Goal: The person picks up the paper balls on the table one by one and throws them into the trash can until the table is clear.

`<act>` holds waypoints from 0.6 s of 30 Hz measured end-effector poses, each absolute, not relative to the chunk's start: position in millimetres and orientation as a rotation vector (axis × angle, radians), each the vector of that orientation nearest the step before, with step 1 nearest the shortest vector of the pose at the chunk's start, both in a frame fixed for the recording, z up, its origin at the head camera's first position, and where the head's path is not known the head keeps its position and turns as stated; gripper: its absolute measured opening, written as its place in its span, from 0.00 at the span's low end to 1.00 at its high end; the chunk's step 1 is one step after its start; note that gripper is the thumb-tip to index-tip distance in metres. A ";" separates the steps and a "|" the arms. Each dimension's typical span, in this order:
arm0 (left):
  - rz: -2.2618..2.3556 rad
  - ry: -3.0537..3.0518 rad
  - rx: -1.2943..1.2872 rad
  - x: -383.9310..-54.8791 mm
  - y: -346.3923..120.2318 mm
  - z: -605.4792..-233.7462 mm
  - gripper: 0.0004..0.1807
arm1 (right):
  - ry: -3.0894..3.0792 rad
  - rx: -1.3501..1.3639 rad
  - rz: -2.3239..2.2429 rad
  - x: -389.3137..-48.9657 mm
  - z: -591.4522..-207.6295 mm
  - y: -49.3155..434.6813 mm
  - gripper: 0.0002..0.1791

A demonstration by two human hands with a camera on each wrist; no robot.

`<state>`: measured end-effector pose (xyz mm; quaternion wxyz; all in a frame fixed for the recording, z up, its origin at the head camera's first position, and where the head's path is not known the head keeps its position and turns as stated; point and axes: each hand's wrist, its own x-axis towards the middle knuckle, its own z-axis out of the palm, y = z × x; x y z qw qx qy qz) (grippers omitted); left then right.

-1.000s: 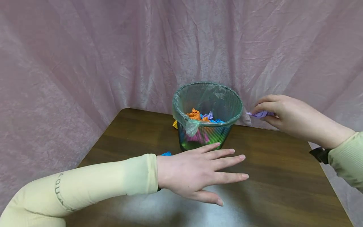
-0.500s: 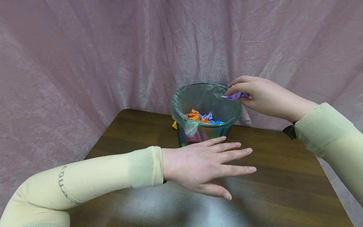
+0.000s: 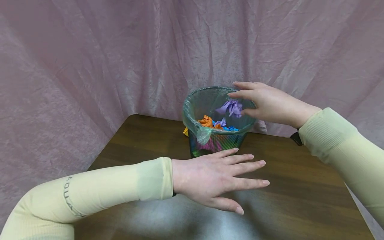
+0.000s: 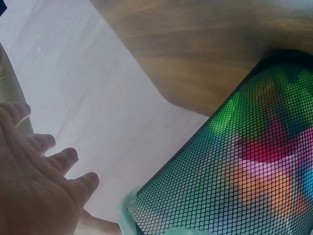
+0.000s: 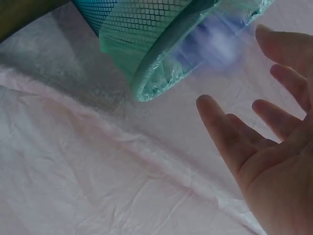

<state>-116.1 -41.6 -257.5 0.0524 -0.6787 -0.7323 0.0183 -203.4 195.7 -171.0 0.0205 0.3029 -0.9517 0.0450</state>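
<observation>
A crumpled purple paper ball (image 3: pixel 231 108) is in the air inside the mouth of a mesh wastebasket (image 3: pixel 192 141), and it blurs in the right wrist view. Just right of it, at the basket's rim, my right hand (image 3: pixel 267 103) has its fingers spread apart from the paper. Green see-through plastic lines the wastebasket. Orange crumpled paper (image 3: pixel 206 121), a smaller purple piece and blue paper (image 3: pixel 230 128) lie inside. My left hand (image 3: pixel 207 180) is held palm down in front of the basket, fingers spread, holding nothing. Pink and green colours show through the mesh (image 4: pixel 269 152).
The basket stands near the back edge of a dark wooden table (image 3: pixel 141 133). A yellow scrap (image 3: pixel 185 132) lies at the basket's left side. Pink curtain (image 3: pixel 120 60) hangs behind and around the table.
My right hand has moved left to the basket's rim, and its fingers have let go of the purple paper ball. The left hand has shifted slightly right, fingers still spread.
</observation>
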 end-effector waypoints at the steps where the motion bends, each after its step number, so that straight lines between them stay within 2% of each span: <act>1: 0.056 -2.228 -2.065 -116.2 -41.7 -257.9 0.42 | -2.958 0.933 0.133 -202.9 -171.2 196.2 0.34; 18: 0.006 -2.271 -2.042 -118.7 -57.6 -277.2 0.41 | -2.831 0.907 0.201 -169.7 -190.8 226.2 0.38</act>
